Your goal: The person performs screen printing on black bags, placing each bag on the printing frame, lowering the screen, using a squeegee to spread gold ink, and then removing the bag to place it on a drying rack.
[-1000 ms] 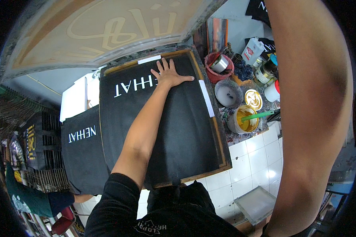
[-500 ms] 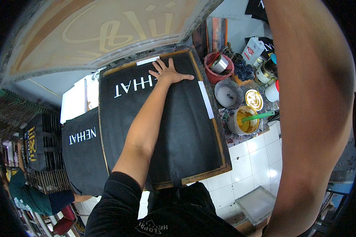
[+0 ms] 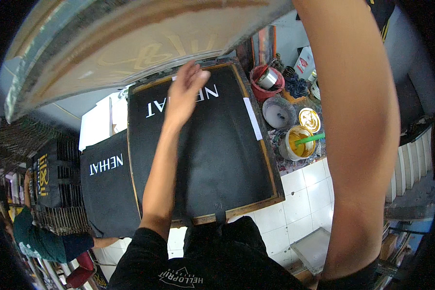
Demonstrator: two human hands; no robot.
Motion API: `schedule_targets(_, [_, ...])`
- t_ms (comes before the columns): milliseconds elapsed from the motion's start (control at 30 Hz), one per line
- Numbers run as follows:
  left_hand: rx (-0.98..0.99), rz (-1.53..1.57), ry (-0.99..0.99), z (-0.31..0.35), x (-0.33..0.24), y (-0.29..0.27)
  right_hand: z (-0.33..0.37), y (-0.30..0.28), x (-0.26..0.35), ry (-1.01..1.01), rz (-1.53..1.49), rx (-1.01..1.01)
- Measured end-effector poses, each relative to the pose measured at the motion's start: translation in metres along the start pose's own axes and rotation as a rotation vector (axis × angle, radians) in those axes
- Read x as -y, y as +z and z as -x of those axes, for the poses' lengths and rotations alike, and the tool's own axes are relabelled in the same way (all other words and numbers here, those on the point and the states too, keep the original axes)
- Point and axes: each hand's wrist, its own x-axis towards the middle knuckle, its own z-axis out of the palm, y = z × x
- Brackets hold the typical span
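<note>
A black fabric bag (image 3: 212,159) with white lettering lies flat on a wood-edged printing board (image 3: 256,205). Over its far end is my left hand (image 3: 184,94), slightly blurred, fingers stretched out with nothing in them; it looks lifted off the cloth. Above the board's far side a large printing screen (image 3: 145,36) hangs tilted, a pale script design showing in its mesh. My right arm reaches up past the top of the picture on the right, so the right hand is out of sight. White strips (image 3: 252,119) mark the board's right and far edges.
To the right stand a tub of yellow ink (image 3: 291,151) with a green-handled tool, a grey bowl (image 3: 278,114), an ink-smeared lid (image 3: 309,120) and a red bucket (image 3: 268,83). Another printed black bag (image 3: 108,186) lies left. A co-worker (image 3: 41,234) is beside racked bags (image 3: 58,179).
My left hand has come up off the bag and moved left, no longer spread flat on it. The screen has swung lower and nearer, and my right arm has shifted left.
</note>
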Motion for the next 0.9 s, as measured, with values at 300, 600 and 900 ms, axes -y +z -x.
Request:
schedule_targets(300, [-0.121, 0.416, -0.064, 0.269, -0.101, -0.127, 0.237, -0.007, 0.087, 0.123, -0.268, 0.139])
schedule_targets(600, [-0.212, 0.598, -0.787, 0.384, -0.018, -0.092, 0.384, 0.058, 0.117, 0.099, -0.263, 0.446])
schedule_targets(900, [-0.103, 0.58, -0.941, 0.38, -0.013, -0.106, 0.36, 0.04, 0.12, 0.18, -0.286, 0.767])
